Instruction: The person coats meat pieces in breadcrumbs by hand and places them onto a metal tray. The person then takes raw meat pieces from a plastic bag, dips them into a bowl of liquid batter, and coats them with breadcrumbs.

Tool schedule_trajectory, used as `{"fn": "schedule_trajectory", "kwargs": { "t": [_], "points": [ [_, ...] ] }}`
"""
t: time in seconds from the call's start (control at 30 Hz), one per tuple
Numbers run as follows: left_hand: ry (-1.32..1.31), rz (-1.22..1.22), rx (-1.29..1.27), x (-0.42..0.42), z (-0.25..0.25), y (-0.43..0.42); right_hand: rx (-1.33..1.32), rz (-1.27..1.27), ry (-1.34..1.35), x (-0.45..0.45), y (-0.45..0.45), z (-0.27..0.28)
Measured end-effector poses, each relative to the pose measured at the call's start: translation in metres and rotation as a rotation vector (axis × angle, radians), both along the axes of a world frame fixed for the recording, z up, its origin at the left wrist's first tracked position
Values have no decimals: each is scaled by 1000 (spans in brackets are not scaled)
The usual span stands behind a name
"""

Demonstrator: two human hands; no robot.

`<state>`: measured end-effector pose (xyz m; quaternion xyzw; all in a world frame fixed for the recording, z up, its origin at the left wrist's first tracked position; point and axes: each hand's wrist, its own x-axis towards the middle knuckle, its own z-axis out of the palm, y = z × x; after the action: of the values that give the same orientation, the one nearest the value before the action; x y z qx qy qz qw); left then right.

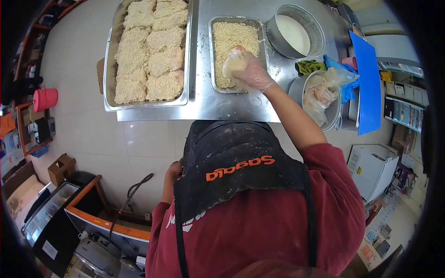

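My right hand (254, 76), in a clear plastic glove, is closed on a pale, batter-coated piece of meat (234, 64). It holds the piece over a metal tray (214, 83) of light crumbs (234, 34). Part of the piece shows reddish-orange. My left hand (174, 171) hangs low beside the black apron (232, 143); its fingers are mostly hidden at the apron's edge. To the left of the crumbs, a large deep tray (109, 88) holds rows of crumb-coated pieces (164, 60). A round pan (278, 39) of white batter (293, 34) stands on the right.
A metal pot (296, 88) with pieces in a clear plastic bag (320, 95) sits at the steel table's (204, 109) right end. Near it are a green cloth (310, 67), blue plastic (347, 90) and a blue panel (366, 85). A pink bucket (45, 98) is at far left.
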<state>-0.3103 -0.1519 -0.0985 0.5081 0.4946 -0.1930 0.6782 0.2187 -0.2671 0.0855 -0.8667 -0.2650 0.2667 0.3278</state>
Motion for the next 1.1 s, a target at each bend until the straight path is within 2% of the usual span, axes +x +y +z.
{"fn": "schedule_trajectory", "kwargs": {
  "t": [0.03, 0.13, 0.23, 0.3, 0.37, 0.43, 0.5, 0.57, 0.67, 0.77, 0.87, 0.97, 1.03, 1.1],
  "points": [
    [37, 2, -9, -4, -7, -2, 40, 25, 10, 0, 5, 6],
    [56, -15, 0, -10, -2, -7, -261, 149, -305, 28, 25, -9],
    [36, -36, 26, -18, 16, -16, -411, 308, -429, 50, 50, 6],
    [18, -45, 43, -20, 32, -22, -421, 401, -566, 60, 70, -12],
    [1, -45, 55, -22, 49, -32, -510, 476, -566, 68, 88, -20],
    [-10, -45, 62, -24, 65, -44, -680, 527, -422, 75, 107, -7],
    [-21, -38, 64, -24, 77, -53, -475, 535, -373, 114, 108, -61],
    [-31, -36, 65, -23, 85, -61, -210, 506, -250, 146, 91, -90],
    [-51, -33, 66, -19, 91, -64, -365, 479, -44, 149, 82, -34],
    [-69, -43, 66, -16, 92, -65, -304, 577, 144, 143, 60, -12],
    [-83, -52, 71, -12, 91, -59, -144, 690, 199, 128, 32, -8],
    [-89, -58, 79, -7, 86, -49, -167, 859, -271, 125, 19, 1],
    [-86, -64, 85, -3, 82, -42, -359, 935, -622, 128, 15, -10],
    [-77, -58, 91, 0, 79, -35, -552, 950, -717, 124, 22, -11]
  ]
}}
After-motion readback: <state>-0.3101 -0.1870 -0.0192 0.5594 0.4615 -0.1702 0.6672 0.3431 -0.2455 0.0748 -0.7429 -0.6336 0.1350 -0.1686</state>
